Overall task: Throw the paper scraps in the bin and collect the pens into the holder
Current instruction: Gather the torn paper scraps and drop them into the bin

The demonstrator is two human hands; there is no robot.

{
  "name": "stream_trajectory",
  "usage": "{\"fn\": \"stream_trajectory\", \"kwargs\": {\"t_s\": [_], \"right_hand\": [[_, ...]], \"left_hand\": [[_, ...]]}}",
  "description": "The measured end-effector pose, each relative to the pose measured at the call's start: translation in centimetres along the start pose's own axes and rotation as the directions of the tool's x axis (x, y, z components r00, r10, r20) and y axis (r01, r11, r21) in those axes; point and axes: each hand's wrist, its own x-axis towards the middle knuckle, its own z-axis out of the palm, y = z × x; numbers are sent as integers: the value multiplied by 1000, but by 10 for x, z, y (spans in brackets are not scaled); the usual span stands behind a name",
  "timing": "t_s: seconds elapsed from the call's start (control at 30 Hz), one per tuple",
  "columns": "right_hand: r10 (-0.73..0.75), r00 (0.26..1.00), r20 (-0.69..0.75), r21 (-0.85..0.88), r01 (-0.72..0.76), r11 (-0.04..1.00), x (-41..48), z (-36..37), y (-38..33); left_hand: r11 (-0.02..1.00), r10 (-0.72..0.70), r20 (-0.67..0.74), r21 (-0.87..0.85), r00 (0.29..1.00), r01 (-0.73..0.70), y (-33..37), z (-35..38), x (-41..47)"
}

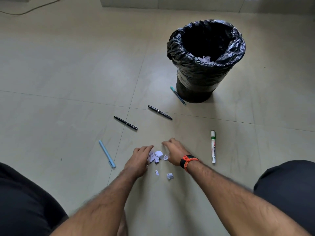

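Both hands at the scrap pile on the tiled floor; five pens lie loose around it.

The left hand (139,157) and right hand (172,153) flank the crumpled white paper scraps (157,155) with fingers bent, touching them; whether either grips paper cannot be told. Two stray scraps (170,175) lie nearer the person. The round bin (196,87), lined with a glossy black liner, stands beyond with paper inside. A teal pen (178,95) lies against its base. Two black pens (159,112) (125,122) lie between the bin and the hands, slanting far-left to near-right, as does the light blue pen (107,153). The whiteboard marker (213,147) on the right points straight away.
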Motion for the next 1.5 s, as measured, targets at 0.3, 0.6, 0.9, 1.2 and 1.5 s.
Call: {"fn": "stream_trajectory", "kwargs": {"t_s": [0.3, 0.6, 0.9, 1.2, 1.5], "right_hand": [[-189, 968, 165, -143, 213, 967, -21, 11, -1], [-183, 960, 212, -197, 226, 954, -38, 28, 9], [-200, 960, 195, -196, 238, 951, -40, 41, 0], [-196, 977, 83, -142, 206, 968, -42, 49, -3], [-53, 998, -19, -41, 52, 998, -29, 30, 2]], "left_hand": [[990, -111, 65, -82, 992, 117, 6, 27, -25], [974, -211, -55, -101, 976, 205, 21, 46, -36], [988, -157, -24, 4, 987, 157, 16, 48, -38], [991, -122, -66, -59, 990, 118, 21, 58, -36], [993, -89, -61, -80, 994, 84, 18, 43, -27]]}}
